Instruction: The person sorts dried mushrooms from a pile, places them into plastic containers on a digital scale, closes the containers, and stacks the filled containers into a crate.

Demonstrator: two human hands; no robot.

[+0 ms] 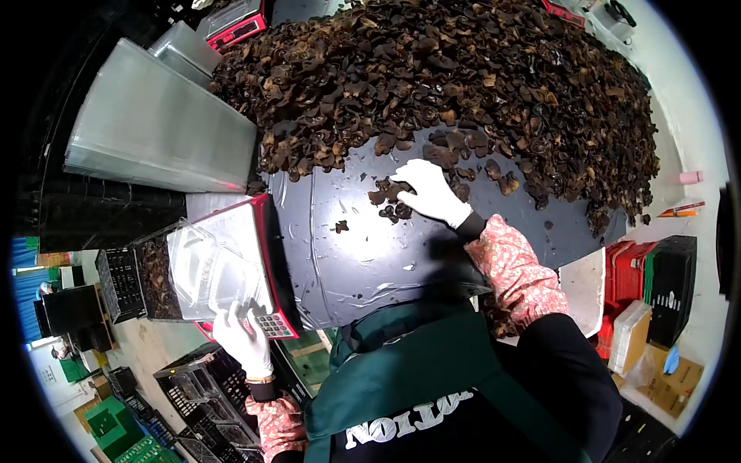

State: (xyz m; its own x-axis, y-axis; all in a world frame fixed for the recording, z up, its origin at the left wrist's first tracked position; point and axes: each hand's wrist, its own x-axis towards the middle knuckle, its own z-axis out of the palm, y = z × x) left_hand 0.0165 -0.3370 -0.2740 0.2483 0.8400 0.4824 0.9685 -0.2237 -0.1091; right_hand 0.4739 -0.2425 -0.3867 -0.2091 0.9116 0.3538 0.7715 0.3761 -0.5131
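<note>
My right hand (434,193), in a white glove, reaches over the dark table sheet (340,262). Its thumb and fingers are apart beside a small cluster of dark wood ear mushroom pieces (392,202). Beyond it spreads a large heap of the same brown mushrooms (432,77). My left hand (243,339), also gloved, has its fingers spread at the near edge of a clear plastic box (212,266), close to the keypad (274,326) of a red-rimmed scale (266,239). The box lies on the scale's platform.
Tall stacked clear plastic containers (166,123) stand left of the heap. A black crate of mushrooms (154,274) sits beyond the scale. Red crates (624,270) and a black crate (673,282) are at the right. Another red scale (235,27) is at the back left.
</note>
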